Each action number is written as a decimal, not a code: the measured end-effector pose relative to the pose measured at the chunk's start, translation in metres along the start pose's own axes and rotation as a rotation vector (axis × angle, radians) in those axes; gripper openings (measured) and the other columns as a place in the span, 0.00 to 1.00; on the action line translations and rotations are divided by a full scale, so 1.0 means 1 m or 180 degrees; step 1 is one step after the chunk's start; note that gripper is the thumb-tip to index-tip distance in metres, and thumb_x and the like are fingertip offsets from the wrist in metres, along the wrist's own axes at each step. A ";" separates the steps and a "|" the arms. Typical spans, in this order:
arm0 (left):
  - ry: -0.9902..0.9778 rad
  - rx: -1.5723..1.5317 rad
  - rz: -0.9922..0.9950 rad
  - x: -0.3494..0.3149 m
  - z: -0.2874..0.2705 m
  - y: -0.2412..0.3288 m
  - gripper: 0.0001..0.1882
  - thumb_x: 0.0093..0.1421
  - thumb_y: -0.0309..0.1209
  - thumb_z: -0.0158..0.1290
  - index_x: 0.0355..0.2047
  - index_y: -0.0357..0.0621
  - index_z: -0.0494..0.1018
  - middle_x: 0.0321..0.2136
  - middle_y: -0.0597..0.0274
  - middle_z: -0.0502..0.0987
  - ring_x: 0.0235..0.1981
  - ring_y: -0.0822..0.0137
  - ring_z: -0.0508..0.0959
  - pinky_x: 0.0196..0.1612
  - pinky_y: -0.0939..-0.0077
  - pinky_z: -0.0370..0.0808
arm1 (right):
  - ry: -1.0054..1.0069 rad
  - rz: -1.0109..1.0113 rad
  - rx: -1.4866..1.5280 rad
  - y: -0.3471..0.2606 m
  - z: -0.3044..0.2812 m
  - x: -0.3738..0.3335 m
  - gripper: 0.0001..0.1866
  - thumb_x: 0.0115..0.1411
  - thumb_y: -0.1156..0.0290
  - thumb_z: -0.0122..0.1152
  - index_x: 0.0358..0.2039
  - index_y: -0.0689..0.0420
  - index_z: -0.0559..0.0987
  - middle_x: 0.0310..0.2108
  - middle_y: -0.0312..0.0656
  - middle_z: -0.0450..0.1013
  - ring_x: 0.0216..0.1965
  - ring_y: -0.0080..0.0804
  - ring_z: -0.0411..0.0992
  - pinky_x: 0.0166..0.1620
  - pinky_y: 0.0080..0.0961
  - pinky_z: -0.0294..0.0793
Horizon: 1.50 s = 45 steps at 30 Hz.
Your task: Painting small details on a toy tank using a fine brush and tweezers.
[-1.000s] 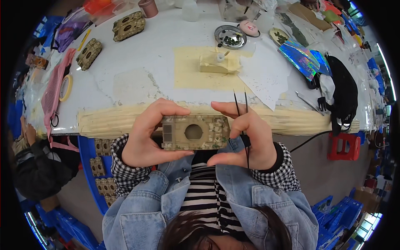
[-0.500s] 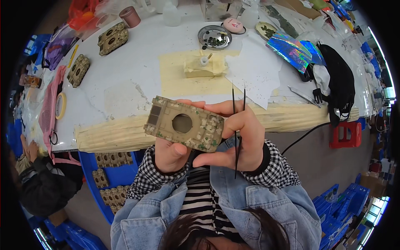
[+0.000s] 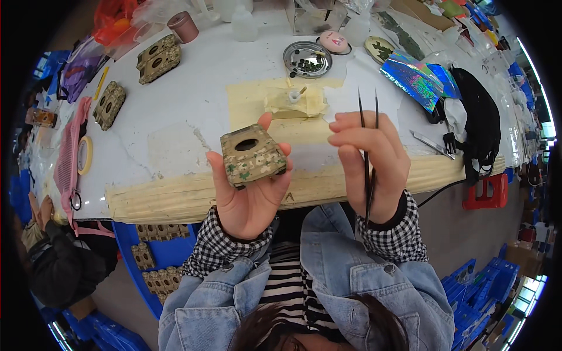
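A camouflage-painted model tank hull (image 3: 255, 161) with a round hole in its top rests in my left hand (image 3: 247, 205). The fingers and thumb hold it by its sides, tilted with one end toward me. My right hand (image 3: 377, 161), apart from the hull, holds black tweezers (image 3: 367, 149); their two tips point away from me and stand apart. Beyond the hull, a small white cup (image 3: 294, 96) with a stick in it sits on a block wrapped in masking tape (image 3: 304, 110). Farther back, a round metal dish (image 3: 307, 58) holds small dark pieces.
More camouflage hulls (image 3: 109, 105) lie at the left of the table, near a tape roll (image 3: 85, 155). A blue tray (image 3: 126, 240) below the edge holds several hulls. Shiny foil (image 3: 413, 81), a black bag (image 3: 475, 117) and a craft knife (image 3: 432, 144) lie at right. A co-worker's arm (image 3: 58, 240) shows far left.
My right hand has let go of the hull and moved right with the tweezers. The hull now lies turned and tilted in my left hand alone.
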<state>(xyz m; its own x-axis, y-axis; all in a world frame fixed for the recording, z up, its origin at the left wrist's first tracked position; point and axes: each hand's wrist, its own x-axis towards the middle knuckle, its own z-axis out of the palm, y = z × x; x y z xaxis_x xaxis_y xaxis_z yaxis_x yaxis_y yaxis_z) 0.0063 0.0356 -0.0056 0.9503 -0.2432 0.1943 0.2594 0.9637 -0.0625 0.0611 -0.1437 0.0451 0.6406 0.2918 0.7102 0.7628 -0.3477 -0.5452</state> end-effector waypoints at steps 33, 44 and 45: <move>0.0047 -0.0346 -0.0721 -0.006 -0.007 -0.004 0.34 0.65 0.54 0.29 0.64 0.50 0.42 0.55 0.38 0.61 0.54 0.53 0.68 0.57 0.63 0.68 | -0.0063 0.0089 -0.0630 0.034 0.035 0.032 0.05 0.48 0.74 0.66 0.26 0.59 0.78 0.21 0.40 0.72 0.26 0.36 0.69 0.30 0.28 0.67; -0.0563 0.1417 -0.0027 -0.057 -0.007 0.045 0.49 0.43 0.33 0.68 0.58 0.50 0.46 0.47 0.45 0.66 0.52 0.53 0.70 0.53 0.57 0.70 | 0.0274 0.0395 -0.0448 0.030 0.027 0.025 0.05 0.57 0.76 0.59 0.31 0.63 0.78 0.30 0.42 0.76 0.34 0.27 0.73 0.40 0.21 0.69; -0.0959 0.1575 -0.0013 -0.069 -0.008 0.065 0.50 0.42 0.34 0.69 0.58 0.50 0.45 0.47 0.44 0.66 0.50 0.52 0.71 0.52 0.57 0.71 | 0.0251 0.0425 -0.0433 0.030 0.026 0.024 0.05 0.58 0.76 0.58 0.32 0.64 0.78 0.30 0.42 0.76 0.34 0.27 0.73 0.42 0.21 0.69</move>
<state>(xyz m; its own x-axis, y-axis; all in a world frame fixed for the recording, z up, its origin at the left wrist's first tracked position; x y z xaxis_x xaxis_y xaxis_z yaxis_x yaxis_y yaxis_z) -0.0415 0.1144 -0.0307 0.8397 -0.2748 0.4683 0.0828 0.9171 0.3899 0.1016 -0.1237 0.0342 0.7223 0.1662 0.6713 0.6493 -0.4972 -0.5755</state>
